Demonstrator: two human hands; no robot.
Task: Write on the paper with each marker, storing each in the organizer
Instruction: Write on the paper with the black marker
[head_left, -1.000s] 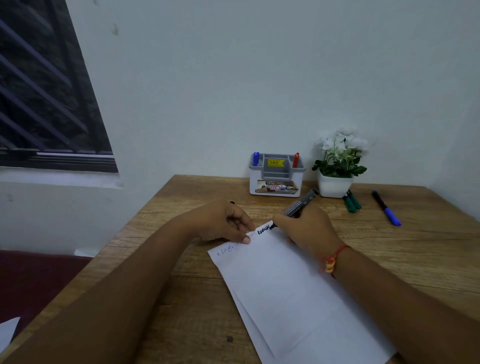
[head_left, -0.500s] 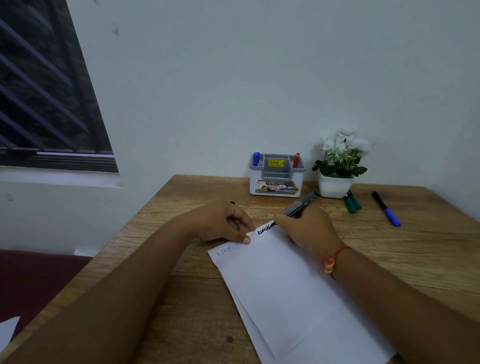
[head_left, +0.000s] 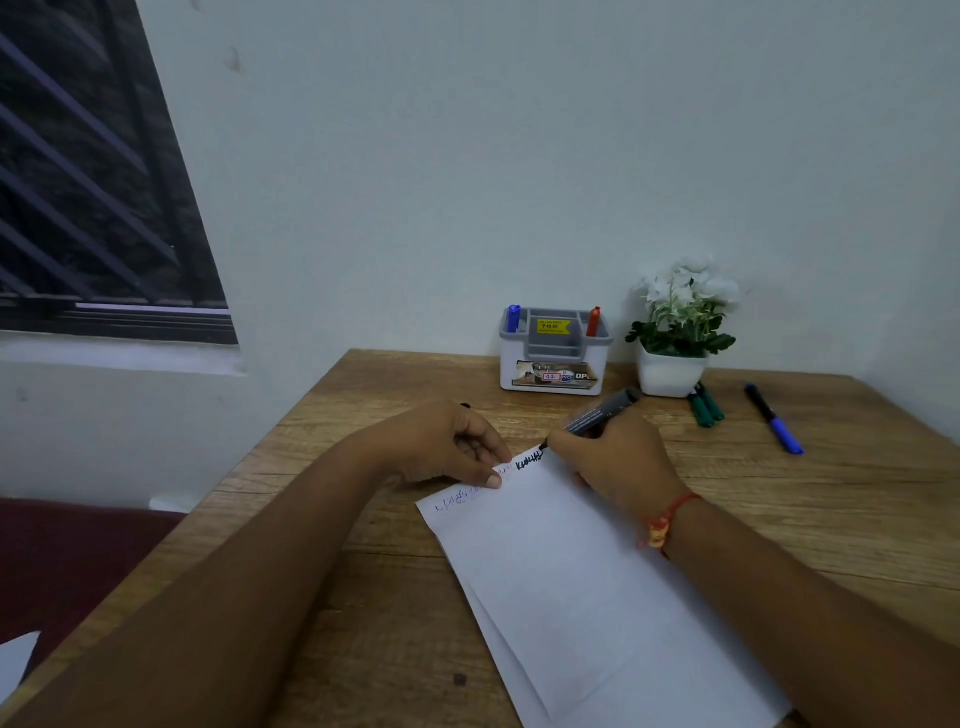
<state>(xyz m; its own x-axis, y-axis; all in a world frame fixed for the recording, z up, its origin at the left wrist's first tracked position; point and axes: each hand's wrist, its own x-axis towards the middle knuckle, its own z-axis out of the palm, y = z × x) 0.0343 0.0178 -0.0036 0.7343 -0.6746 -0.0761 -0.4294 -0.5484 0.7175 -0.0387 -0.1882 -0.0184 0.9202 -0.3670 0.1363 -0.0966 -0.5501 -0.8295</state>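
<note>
A white sheet of paper (head_left: 576, 582) lies slanted on the wooden table, with blue, red and black writing along its top edge. My right hand (head_left: 618, 462) grips a black marker (head_left: 602, 413), its tip touching the paper's top right corner. My left hand (head_left: 447, 447) presses its fingertips on the paper's top edge; something small and dark shows behind its knuckles. The grey and white organizer (head_left: 553, 358) stands at the back, holding a blue marker (head_left: 513, 318) on the left and a red marker (head_left: 593, 321) on the right.
A white pot of white flowers (head_left: 675, 338) stands right of the organizer. Two green markers (head_left: 705, 406) lie in front of the pot, and a blue-capped marker (head_left: 775, 420) lies further right. Walls close the back and right; a window is at left.
The marker tip has crept a little to the right along the top edge as the black word grew. My left hand has stayed put.
</note>
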